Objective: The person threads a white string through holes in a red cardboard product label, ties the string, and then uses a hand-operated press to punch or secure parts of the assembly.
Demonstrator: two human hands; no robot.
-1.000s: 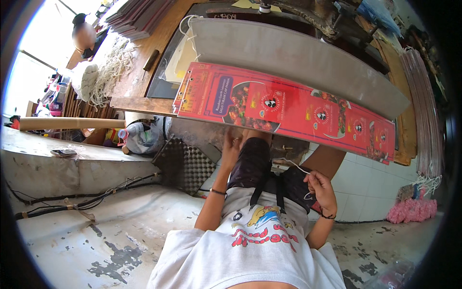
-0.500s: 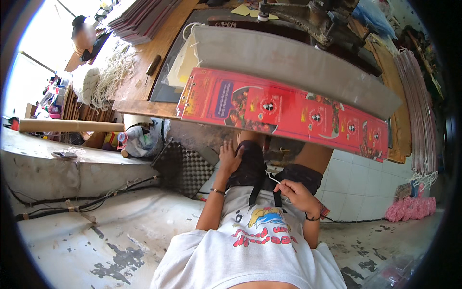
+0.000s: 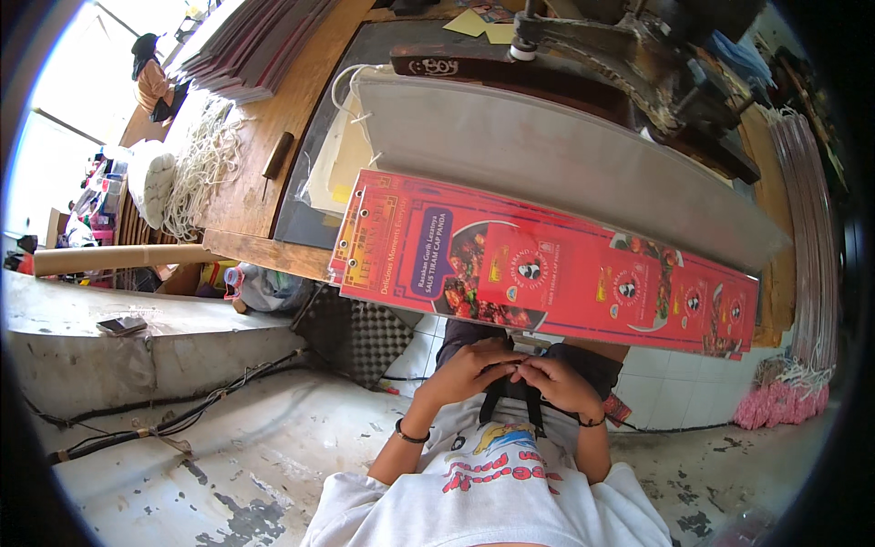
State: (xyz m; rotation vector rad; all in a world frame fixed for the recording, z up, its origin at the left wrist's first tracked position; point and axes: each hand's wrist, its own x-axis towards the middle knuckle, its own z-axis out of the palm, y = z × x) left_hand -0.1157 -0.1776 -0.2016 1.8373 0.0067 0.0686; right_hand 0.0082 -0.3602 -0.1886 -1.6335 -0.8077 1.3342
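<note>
The fingers of the left hand and right hand come together. Just ahead of them is the long red card stack, then the long flat grey board, then the big dark metal press. Ahead and left of the fingers, the loose white string heap and the brown wooden-handled tool lie on the brown wooden table. Well left, the small flat dark slab lies on the white hard ledge. Well right of the fingers is the fluffy pink bundle.
</note>
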